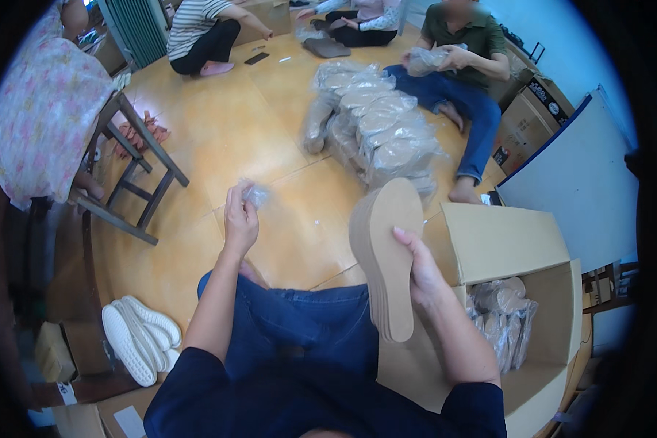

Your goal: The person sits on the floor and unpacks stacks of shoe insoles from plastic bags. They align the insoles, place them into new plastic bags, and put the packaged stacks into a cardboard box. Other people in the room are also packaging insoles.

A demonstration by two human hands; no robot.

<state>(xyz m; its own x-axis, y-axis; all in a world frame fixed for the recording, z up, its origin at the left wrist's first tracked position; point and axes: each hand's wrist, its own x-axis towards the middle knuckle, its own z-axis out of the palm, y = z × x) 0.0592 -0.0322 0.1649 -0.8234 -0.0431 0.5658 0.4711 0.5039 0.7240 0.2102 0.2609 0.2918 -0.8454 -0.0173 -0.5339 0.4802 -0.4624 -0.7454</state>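
Observation:
My right hand (423, 274) grips a stack of tan shoe insoles (387, 248), held upright over my lap with the toes up. My left hand (239, 217) is raised in front of me, its fingers pinching a small crumpled clear plastic bag (257, 194). The two hands are apart, about a forearm's width from each other. My blue-jeaned knees (306, 314) lie below them.
An open cardboard box (504, 248) at my right holds bagged insoles (500, 317). A pile of bagged insoles (376, 124) lies on the wooden floor ahead. Three people sit on the floor at the back, another on a wooden stool (135, 182) at left. White shoe soles (139, 336) lie lower left.

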